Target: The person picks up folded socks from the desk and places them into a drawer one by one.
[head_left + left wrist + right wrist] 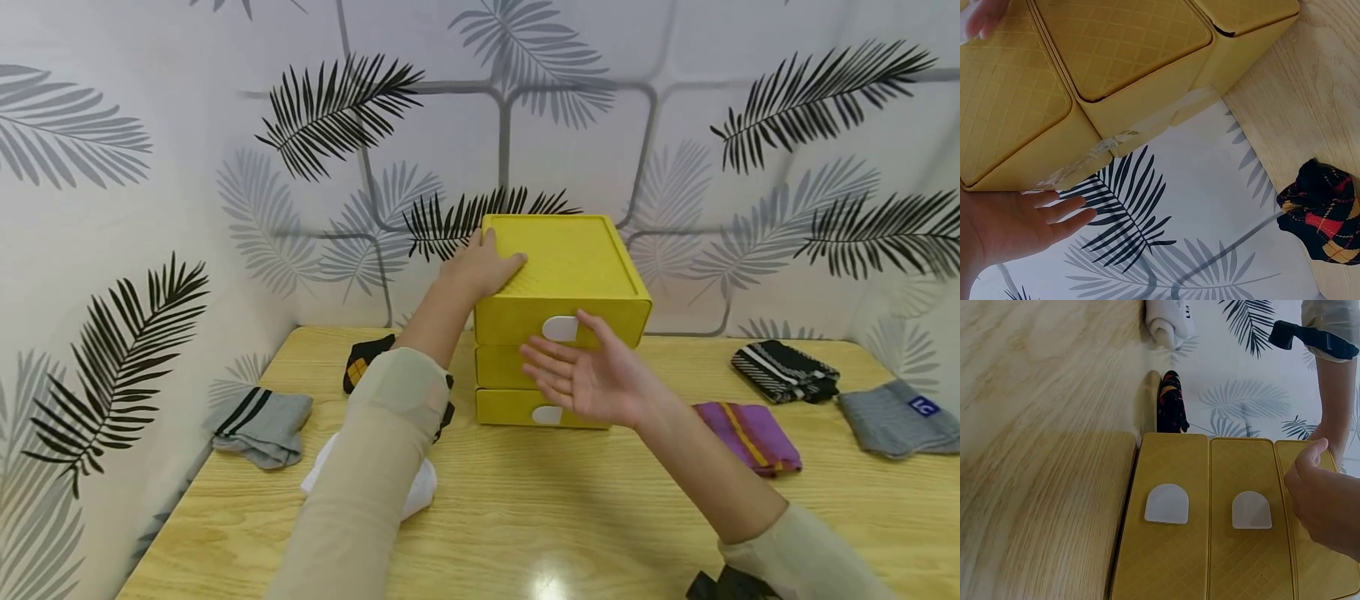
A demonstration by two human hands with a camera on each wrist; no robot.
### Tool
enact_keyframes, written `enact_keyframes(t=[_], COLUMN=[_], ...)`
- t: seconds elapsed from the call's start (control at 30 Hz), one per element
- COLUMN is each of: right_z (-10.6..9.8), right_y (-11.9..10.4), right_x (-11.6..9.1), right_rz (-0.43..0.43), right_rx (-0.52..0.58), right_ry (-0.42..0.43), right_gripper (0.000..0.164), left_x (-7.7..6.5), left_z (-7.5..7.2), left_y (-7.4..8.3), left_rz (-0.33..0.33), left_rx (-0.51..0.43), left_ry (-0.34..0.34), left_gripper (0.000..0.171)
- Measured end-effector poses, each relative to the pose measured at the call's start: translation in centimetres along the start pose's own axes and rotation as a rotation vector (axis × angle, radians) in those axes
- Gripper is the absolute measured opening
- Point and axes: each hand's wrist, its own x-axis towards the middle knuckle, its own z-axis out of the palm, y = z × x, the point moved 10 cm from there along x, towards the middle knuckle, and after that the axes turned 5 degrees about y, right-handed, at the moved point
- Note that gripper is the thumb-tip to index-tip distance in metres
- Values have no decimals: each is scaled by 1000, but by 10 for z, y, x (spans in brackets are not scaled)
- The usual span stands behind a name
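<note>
A yellow three-drawer box (562,258) with white rounded tabs on its drawer fronts stands on the wooden table. My left hand (480,267) rests on its top left edge, thumb lying over the top. In the left wrist view, the straight fingers (1066,215) of that hand reach past the box's edge. My right hand (592,375) is before the drawer fronts, palm turned up and fingers extended, its thumb overlapping the tab (558,328) of the top drawer. From the right wrist view, two lower white tabs (1167,504) show plainly.
Left of the box lie a grey striped sock (262,425), a dark argyle sock (1322,212) and a white rolled sock (1169,322). Rightward are a folded purple cloth (750,437), a black-and-white one (783,371) and a grey one (900,421). A leaf-patterned wall (450,142) stands behind.
</note>
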Motion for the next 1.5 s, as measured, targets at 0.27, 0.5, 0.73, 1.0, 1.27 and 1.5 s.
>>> enact_keyframes(t=[0.27, 0.5, 0.73, 1.0, 1.27, 1.5], right_z=[-2, 0, 1, 7, 9, 14], right_y=[-2, 1, 8, 21, 33, 41], right_x=[3, 1, -8, -23, -36, -46], right_rz=[1, 10, 33, 61, 81, 94], right_rx=[95, 77, 69, 19, 23, 26], right_ry=[13, 23, 24, -9, -9, -44], right_gripper=[65, 63, 63, 65, 65, 60], left_x=[-1, 1, 0, 0, 0, 1], left_z=[1, 1, 3, 3, 4, 2], left_y=[1, 0, 1, 0, 0, 1], left_rz=[1, -1, 2, 1, 3, 6], left_rx=[-4, -2, 2, -9, -17, -12], left_ry=[1, 0, -10, -19, -27, -18], left_gripper=[72, 72, 73, 73, 73, 74])
